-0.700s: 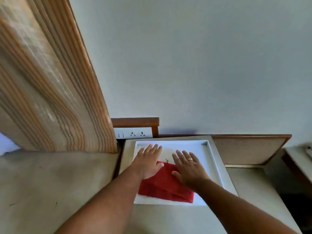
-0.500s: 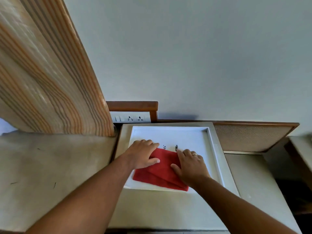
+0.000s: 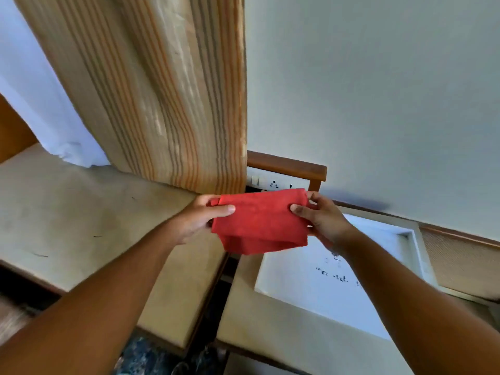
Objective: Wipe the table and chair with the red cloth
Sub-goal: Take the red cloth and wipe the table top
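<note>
The red cloth [image 3: 261,221], folded into a rectangle, hangs in the air between my two hands. My left hand [image 3: 198,220] pinches its left edge, thumb on the front. Its right edge is gripped by my right hand [image 3: 323,220]. Below and to the right lies the beige table [image 3: 270,328] with a white inset panel [image 3: 338,288] bearing small dark marks. No chair is clearly seen.
A striped beige and orange curtain [image 3: 167,98] hangs at the upper left. A second beige surface [image 3: 89,220] lies to the left, split from the table by a dark gap. A wood-framed socket strip [image 3: 281,182] sits on the wall behind the cloth.
The cloth lay flat on the white panel under both palms. Now both hands have lifted it off the table and hold it up by its side edges. The view has swung left.
</note>
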